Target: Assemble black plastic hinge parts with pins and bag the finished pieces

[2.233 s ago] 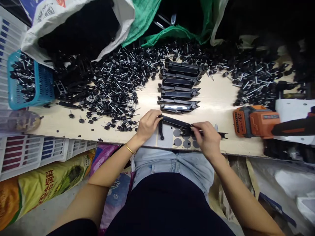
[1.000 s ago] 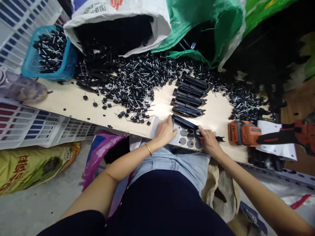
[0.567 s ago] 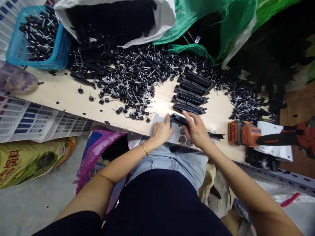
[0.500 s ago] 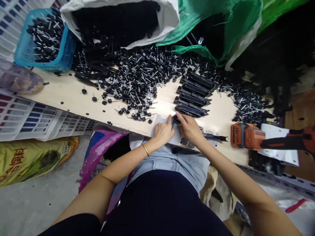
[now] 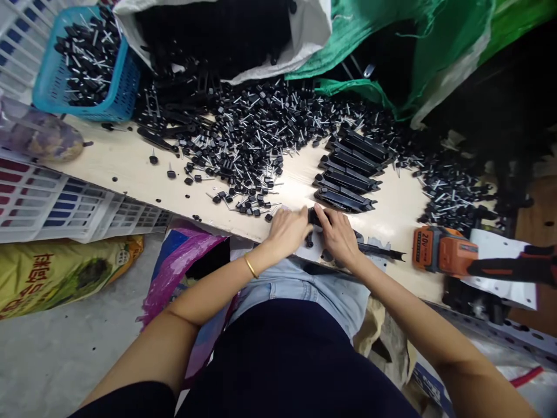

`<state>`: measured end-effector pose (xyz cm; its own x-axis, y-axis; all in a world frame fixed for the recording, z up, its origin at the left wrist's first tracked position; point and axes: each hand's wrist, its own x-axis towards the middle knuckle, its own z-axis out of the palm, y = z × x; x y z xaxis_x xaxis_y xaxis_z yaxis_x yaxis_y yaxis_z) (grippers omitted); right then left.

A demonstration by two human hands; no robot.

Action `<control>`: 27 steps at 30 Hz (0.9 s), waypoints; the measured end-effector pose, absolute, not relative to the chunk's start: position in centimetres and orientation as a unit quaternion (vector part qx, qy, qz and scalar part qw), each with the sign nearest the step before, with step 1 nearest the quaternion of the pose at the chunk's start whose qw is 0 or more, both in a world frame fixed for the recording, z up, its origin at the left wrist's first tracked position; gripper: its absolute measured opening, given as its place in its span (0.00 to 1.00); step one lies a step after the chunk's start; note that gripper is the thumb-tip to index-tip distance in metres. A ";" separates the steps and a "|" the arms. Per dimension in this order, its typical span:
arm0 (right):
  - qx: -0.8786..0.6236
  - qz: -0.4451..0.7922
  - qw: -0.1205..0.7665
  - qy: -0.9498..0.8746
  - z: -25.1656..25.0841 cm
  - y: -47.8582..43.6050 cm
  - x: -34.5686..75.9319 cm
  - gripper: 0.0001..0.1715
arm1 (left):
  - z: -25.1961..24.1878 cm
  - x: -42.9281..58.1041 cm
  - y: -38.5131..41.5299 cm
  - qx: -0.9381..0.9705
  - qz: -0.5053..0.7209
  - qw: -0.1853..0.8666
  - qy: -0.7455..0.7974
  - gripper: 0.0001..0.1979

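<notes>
My right hand (image 5: pixel 340 237) is closed on a small black plastic part (image 5: pixel 313 216) at the table's front edge, its thumb and fingers pressing against it. My left hand (image 5: pixel 288 233) is right beside that part on the left; motion smears its fingers, so their hold cannot be made out. Between the hands, a small black knob-like piece (image 5: pixel 309 240) lies on a grey plate (image 5: pixel 303 251). From under my right hand a long black forked piece (image 5: pixel 383 251) sticks out to the right. Several long black plastic pieces (image 5: pixel 348 174) lie in a row just beyond my hands.
A heap of black-headed metal pins (image 5: pixel 248 139) spreads across the table (image 5: pixel 130 168), with more pins (image 5: pixel 452 194) at right. A blue basket (image 5: pixel 126 81) of pins stands far left. An orange power tool (image 5: pixel 452 252) lies right. White (image 5: pixel 304 43) and green (image 5: pixel 465 52) sacks stand behind.
My left hand has shifted left and a little down, its fingers now blurred. A small black knob-like piece now shows between my hands. The view has shifted slightly.
</notes>
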<state>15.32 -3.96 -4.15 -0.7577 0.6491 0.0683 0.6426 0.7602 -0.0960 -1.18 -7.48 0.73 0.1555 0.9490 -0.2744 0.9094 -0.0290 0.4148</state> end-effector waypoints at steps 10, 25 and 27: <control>-0.601 0.418 0.213 -0.647 -3.0 -14.5 24.2 0.15 | -2.3 -0.8 -3.9 0.942 0.028 0.178 0.284 0.53; -0.421 0.172 0.053 -0.889 0.7 -6.5 25.9 0.12 | 1.7 -1.5 -4.9 0.943 0.014 0.196 0.269 0.54; -0.418 0.179 0.071 -0.888 2.1 -7.3 25.5 0.13 | 3.4 -1.4 -6.0 0.932 0.028 0.196 0.303 0.52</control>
